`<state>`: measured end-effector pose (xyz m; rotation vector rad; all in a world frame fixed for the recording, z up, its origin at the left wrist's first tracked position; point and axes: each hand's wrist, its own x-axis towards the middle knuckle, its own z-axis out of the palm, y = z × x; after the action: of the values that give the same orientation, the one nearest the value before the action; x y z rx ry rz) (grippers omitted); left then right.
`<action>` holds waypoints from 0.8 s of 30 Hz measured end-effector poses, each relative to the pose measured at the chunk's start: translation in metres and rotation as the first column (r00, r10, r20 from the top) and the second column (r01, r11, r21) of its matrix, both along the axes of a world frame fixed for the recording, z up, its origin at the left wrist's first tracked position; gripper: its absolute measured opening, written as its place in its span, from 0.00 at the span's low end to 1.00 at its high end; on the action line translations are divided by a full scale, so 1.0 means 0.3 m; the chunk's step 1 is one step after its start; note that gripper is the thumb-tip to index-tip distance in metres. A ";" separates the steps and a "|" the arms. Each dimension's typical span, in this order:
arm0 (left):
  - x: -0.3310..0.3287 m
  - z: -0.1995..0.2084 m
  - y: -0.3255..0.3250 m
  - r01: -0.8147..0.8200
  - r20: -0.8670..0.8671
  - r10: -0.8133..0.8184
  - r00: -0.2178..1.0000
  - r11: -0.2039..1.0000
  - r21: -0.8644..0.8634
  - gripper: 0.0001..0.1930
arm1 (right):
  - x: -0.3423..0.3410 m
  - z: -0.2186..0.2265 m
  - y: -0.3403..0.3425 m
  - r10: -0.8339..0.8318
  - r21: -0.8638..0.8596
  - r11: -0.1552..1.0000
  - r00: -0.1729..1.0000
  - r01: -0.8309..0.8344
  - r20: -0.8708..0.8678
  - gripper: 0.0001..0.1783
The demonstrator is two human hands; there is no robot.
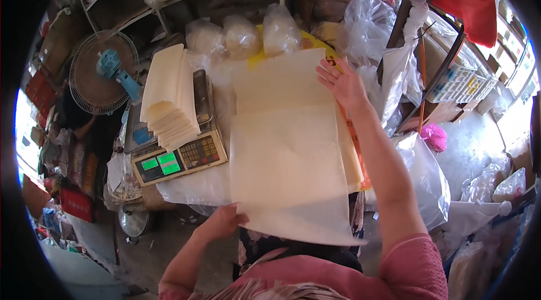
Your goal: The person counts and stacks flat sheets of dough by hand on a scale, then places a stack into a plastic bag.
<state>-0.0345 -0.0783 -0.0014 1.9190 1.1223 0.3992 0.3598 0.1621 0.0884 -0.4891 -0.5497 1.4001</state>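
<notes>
A large cream-coloured thin sheet [287, 164] hangs in front of me, its lower part curling toward my body. My left hand [224, 220] grips its lower left edge. My right hand [342, 83] lies flat with fingers spread on the far right corner of the sheet stack [282, 80] on the counter. More sheets of the same kind lie under the lifted one. A folded pile of cream sheets [168, 94] rests on a digital weighing scale [180, 159] to the left.
Clear bags of pale goods [241, 35] stand at the counter's back. A blue fan [104, 71] is at the left. Plastic bags [366, 26] hang at the right, with shelves behind. A pink bag [434, 136] lies on the concrete floor at right.
</notes>
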 end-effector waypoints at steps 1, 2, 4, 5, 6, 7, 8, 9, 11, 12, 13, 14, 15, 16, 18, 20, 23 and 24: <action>-0.014 0.002 -0.001 -0.008 -0.002 0.008 1.000 1.000 -0.010 0.07 | -0.004 0.035 -0.048 0.044 -0.022 0.999 0.976 -0.040 0.214 0.28; -0.021 -0.003 0.008 -0.149 0.008 0.149 0.989 0.986 0.074 0.07 | 0.003 0.057 -0.089 0.089 -0.049 0.996 0.902 -0.075 0.423 0.30; 0.008 0.019 0.036 -0.401 0.122 0.386 0.914 0.905 0.142 0.08 | 0.081 0.028 -0.196 0.079 -0.018 0.996 0.821 -0.084 0.565 0.34; 0.035 0.050 0.052 -0.516 0.201 0.489 0.849 0.848 0.119 0.08 | 0.129 -0.017 -0.238 0.214 -0.051 0.975 0.837 -0.218 0.503 0.36; 0.052 0.065 0.068 -0.583 0.262 0.534 0.804 0.795 0.169 0.09 | 0.152 -0.053 -0.279 0.347 -0.072 0.933 0.830 -0.352 0.437 0.39; 0.075 0.075 0.103 -0.638 0.324 0.563 0.760 0.740 0.213 0.10 | 0.178 -0.097 -0.316 0.429 -0.074 0.897 0.821 -0.435 0.377 0.40; 0.085 0.070 0.146 -0.642 0.327 0.567 0.756 0.739 0.205 0.10 | 0.173 -0.116 -0.357 0.510 -0.068 0.854 0.801 -0.516 0.315 0.41; 0.093 0.046 0.197 -0.656 0.336 0.573 0.748 0.716 0.238 0.11 | 0.141 -0.137 -0.402 0.457 -0.159 0.889 0.809 -0.430 0.370 0.40; 0.117 0.006 0.302 -0.662 0.347 0.571 0.744 0.697 0.274 0.12 | 0.116 -0.225 -0.418 0.289 -0.250 0.950 0.827 -0.187 0.482 0.25; 0.118 -0.014 0.346 -0.654 0.176 0.632 0.755 0.707 0.268 0.15 | 0.075 -0.244 -0.412 0.218 -0.251 0.965 0.759 -0.075 0.613 0.20; 0.120 -0.020 0.368 -0.644 -0.001 0.667 0.745 0.720 0.259 0.19 | 0.057 -0.287 -0.397 0.215 -0.248 0.966 0.760 -0.074 0.613 0.20; 0.135 -0.016 0.363 -0.641 0.001 0.663 0.748 0.722 0.261 0.19 | 0.044 -0.332 -0.376 0.182 -0.262 0.965 0.648 0.027 0.739 0.21; 0.158 -0.012 0.345 -0.492 0.016 0.598 0.801 0.643 0.587 0.23 | 0.040 -0.367 -0.363 0.157 -0.257 0.958 0.514 0.129 0.843 0.22; 0.172 -0.022 0.322 -0.294 0.000 0.532 0.847 0.467 0.834 0.27 | 0.018 -0.364 -0.366 0.157 -0.257 0.958 0.514 0.130 0.843 0.22; 0.201 -0.053 0.247 -0.201 -0.118 0.385 0.916 0.692 0.693 0.32 | -0.018 -0.345 -0.371 0.044 -0.100 0.940 0.176 0.325 0.983 0.26; 0.258 -0.026 0.164 0.082 -0.360 0.152 0.921 0.825 0.558 0.33 | 0.004 -0.378 -0.368 0.009 -0.044 0.944 0.107 0.328 0.994 0.31; 0.234 -0.099 0.155 0.060 -0.295 0.203 0.934 0.724 0.687 0.33 | -0.036 -0.352 -0.413 -0.051 0.142 0.927 -0.258 0.347 0.965 0.33; 0.225 -0.117 0.155 0.052 -0.294 0.212 0.932 0.725 0.687 0.33 | -0.079 -0.311 -0.452 -0.206 0.306 0.920 -0.363 0.246 0.909 0.33</action>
<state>0.0329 -0.0317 -0.0366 2.6889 1.4304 0.5964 0.3360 0.0265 -0.0048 -1.8018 -1.7090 0.1090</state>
